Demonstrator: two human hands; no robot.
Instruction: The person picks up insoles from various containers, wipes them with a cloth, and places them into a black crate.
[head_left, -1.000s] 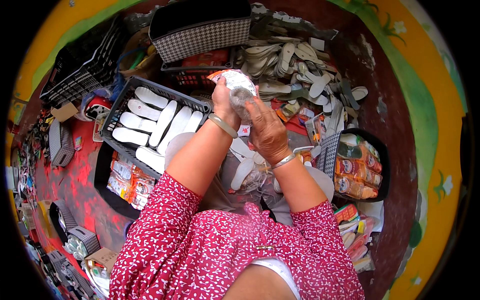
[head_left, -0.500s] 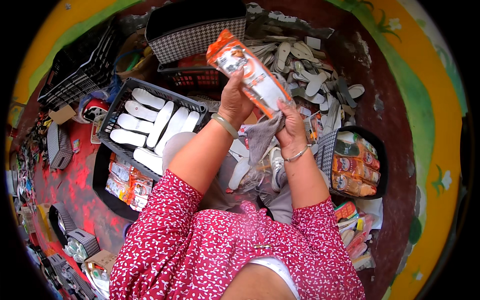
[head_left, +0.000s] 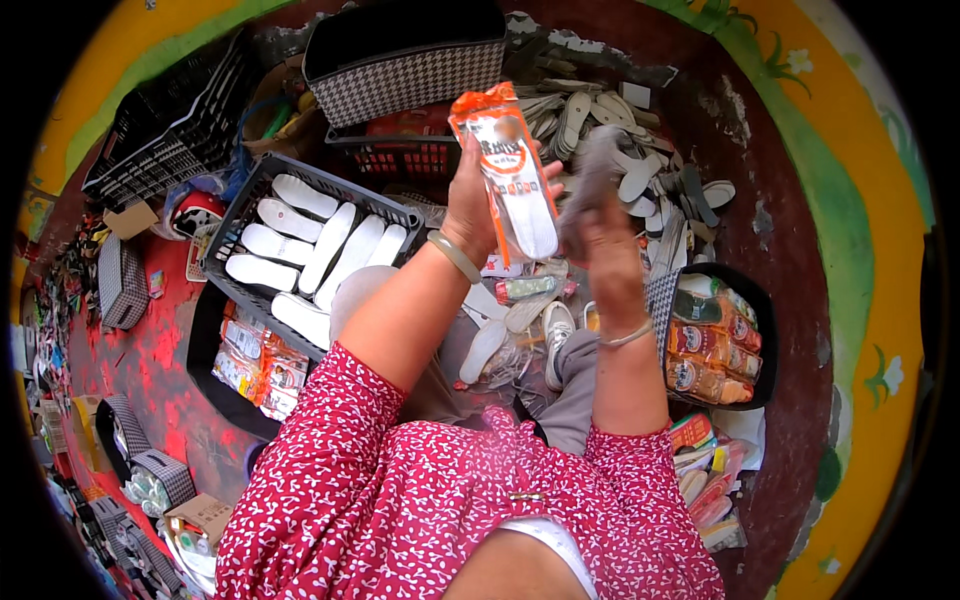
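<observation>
An orange and clear packet of white insoles (head_left: 512, 175) is in my left hand (head_left: 468, 205), tilted a little, its printed face turned up. My left fingers wrap round its left edge and from behind; some fingertips show past its right side. To the right of it, my right hand (head_left: 613, 262) grips a grey cloth (head_left: 594, 170). Motion blurs both the cloth and that hand. The cloth is apart from the packet. Below my hands lie loose white insoles (head_left: 484, 348) and a small clear-wrapped packet (head_left: 527, 289).
At left stands a dark crate (head_left: 222, 226) of white insoles, with a black bin (head_left: 222, 388) of orange packets below it. A houndstooth bin (head_left: 660, 305) at right holds more packets. Insoles pile up (head_left: 640, 170) at the back right. A larger houndstooth box (head_left: 405, 80) stands behind.
The grey cloth has come off the packet and moved up and right with my right hand. My left hand holds the packet more upright, slightly further right.
</observation>
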